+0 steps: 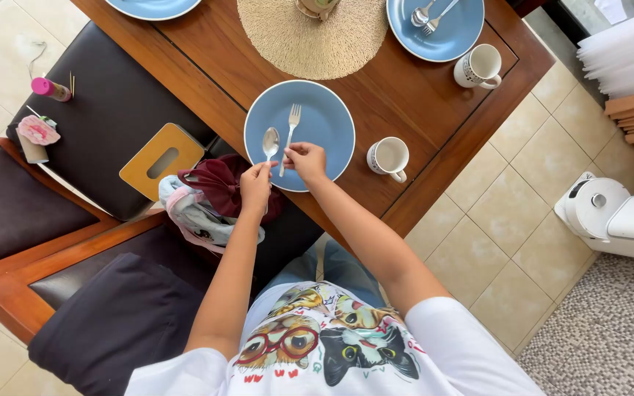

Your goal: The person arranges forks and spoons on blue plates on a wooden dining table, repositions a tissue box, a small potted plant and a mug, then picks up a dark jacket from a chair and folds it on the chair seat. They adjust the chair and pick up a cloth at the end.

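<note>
Cutlery placement is under way at the nearest blue plate (328, 121), which sits on the wooden table (405, 95) close to its edge. The left hand (255, 187) is pinched narrow on the handle end of a spoon (271, 143), whose bowl rests on the plate's left part. The right hand (307, 160) is likewise closed at the fingertips on the handle end of a fork (290, 132), tines pointing away from the person. Spoon and fork lie side by side, near but apart, both on the plate surface.

Judged progress: a second blue plate (453, 33) further along already carries its own cutlery and has a white mug (480, 66) just beside it. Another white mug (389, 156) stands just right of the near plate. A third blue plate (152, 6) at the far left corner is mostly cut off, so its contents cannot be told. This setting appears nearly finished; only final alignment and release of the two pieces seems outstanding.

A round woven mat (313, 33) occupies the table centre. Cloth items (210, 198) and a tan board (161, 160) lie on the adjacent dark seat (111, 110).
</note>
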